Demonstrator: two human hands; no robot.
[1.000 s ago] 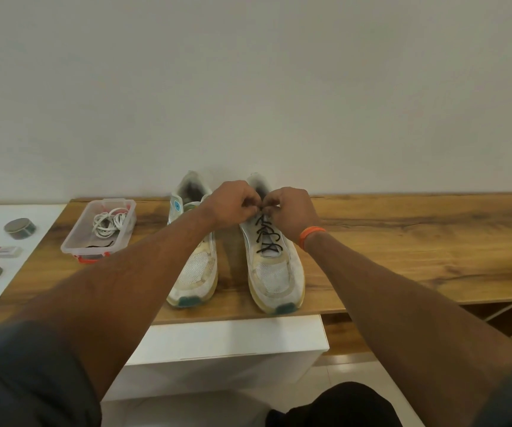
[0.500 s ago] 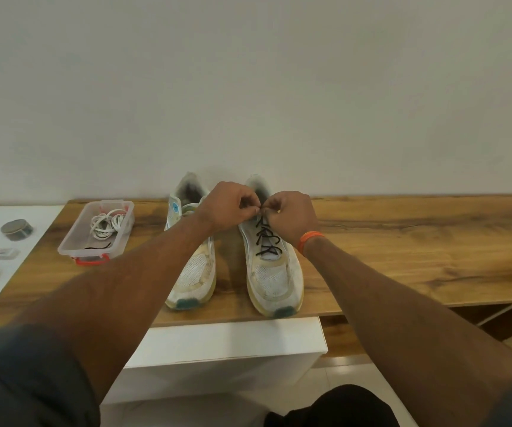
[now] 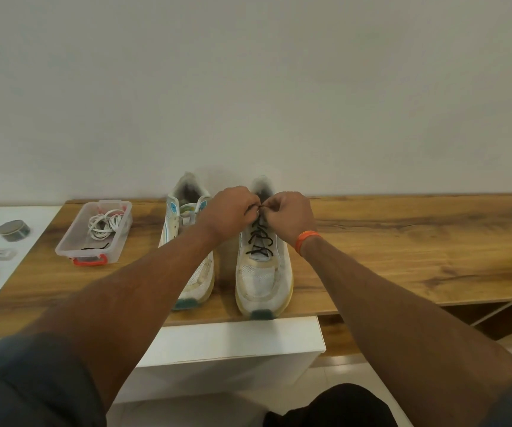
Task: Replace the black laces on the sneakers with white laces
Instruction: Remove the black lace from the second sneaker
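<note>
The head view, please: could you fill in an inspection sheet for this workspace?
Surface: wooden tabletop, a white surface adjoining its left end.
Job's things: right sneaker carries black laces; left sneaker shows none; white laces coiled in a clear bin.
Clutter: three small items on the white surface.
Grippers: left hand and right hand pinch the black laces at the top.
Cables: nothing seen.
Surroundings: plain wall; white cabinet below.
</note>
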